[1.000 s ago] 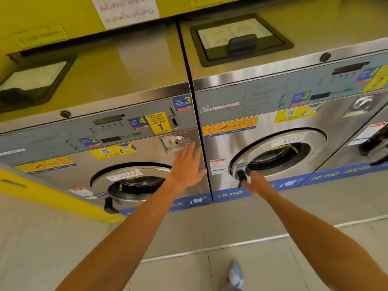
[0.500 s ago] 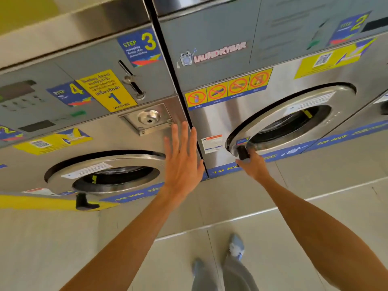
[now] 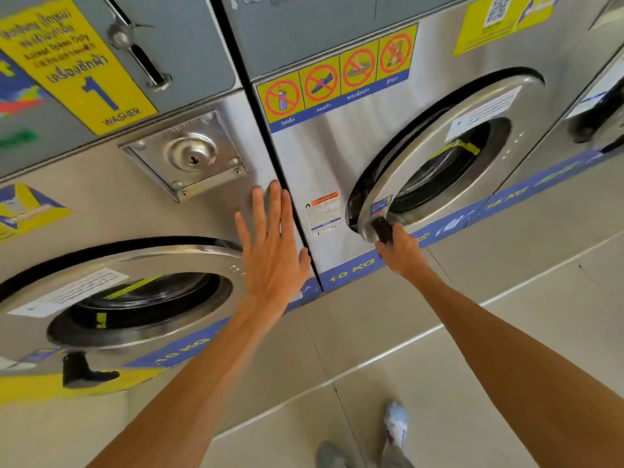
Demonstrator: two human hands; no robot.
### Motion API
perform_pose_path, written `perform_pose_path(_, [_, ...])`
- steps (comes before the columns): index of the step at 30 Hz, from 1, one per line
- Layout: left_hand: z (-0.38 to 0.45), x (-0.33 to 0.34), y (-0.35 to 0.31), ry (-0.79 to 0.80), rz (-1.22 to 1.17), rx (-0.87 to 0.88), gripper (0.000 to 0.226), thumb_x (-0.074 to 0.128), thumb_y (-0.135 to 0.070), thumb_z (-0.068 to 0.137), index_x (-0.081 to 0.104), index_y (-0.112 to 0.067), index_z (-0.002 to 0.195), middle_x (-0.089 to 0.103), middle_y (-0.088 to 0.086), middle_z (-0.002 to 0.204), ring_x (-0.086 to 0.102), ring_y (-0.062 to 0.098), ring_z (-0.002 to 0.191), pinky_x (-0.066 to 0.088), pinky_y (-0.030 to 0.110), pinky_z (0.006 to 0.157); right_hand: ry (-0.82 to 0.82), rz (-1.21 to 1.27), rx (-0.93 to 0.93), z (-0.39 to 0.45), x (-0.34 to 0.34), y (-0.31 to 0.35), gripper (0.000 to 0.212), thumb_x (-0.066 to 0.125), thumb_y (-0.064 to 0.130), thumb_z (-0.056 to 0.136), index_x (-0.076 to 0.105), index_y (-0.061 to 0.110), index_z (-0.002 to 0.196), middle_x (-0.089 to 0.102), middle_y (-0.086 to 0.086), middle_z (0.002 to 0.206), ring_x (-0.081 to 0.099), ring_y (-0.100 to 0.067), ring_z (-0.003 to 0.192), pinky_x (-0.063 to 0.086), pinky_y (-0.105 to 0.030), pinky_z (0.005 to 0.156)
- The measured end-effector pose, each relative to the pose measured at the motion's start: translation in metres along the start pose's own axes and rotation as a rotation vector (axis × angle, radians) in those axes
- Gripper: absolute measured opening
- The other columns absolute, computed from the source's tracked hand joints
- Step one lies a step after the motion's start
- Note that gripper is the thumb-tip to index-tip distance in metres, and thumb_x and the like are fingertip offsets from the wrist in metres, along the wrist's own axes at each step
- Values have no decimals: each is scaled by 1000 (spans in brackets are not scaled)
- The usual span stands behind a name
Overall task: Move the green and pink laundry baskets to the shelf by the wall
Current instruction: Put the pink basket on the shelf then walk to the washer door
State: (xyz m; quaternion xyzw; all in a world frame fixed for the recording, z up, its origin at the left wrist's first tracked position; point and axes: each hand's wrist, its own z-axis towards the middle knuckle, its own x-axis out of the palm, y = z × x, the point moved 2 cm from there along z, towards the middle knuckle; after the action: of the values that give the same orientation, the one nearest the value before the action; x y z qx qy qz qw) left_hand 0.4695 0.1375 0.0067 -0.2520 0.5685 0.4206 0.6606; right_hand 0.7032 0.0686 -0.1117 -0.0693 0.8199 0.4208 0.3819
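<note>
No green or pink laundry basket and no shelf is in view. I face two steel front-loading washers. My left hand lies flat and open against the front of the left washer, fingers spread, by the seam between the machines. My right hand is closed around the black door handle of the right washer's round door. That door stands slightly ajar at its left edge, with a dark gap showing behind it.
The left washer's round door is closed, its black handle at the lower left. A third machine sits at the far right. Beige tiled floor runs below, with my shoes near the bottom edge.
The view has closed in and dropped toward the washers. My right hand stayed on the door handle and the right door has come slightly away from the machine. My left hand stayed flat.
</note>
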Motion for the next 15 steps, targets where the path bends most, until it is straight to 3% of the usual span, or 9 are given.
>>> perform_pose_path(6, [-6,-9,-3,11,80,90,108,70,-46,81,8,-6,159,-7,18,166,-8,42,153,9,62,120,21,27,-19,-24,-15,-28,50,59,12,96,41,3,142,60,-26,126,59,-42,112,47,-35,86])
perform_pose_path(9, [3,-20,-3,-17,188,247,107,73,-42,79,12,-6,159,-5,19,167,-5,39,154,9,62,120,38,23,-41,-39,-28,-44,53,59,8,94,41,2,144,59,-28,130,56,-46,119,48,-45,97])
perform_pose_path(15, [44,-51,-7,13,441,398,104,66,-48,81,12,-4,158,-1,19,167,-5,37,154,4,61,121,65,-4,-43,-63,-56,-82,62,62,9,93,41,8,151,56,-23,139,54,-41,126,42,-37,99])
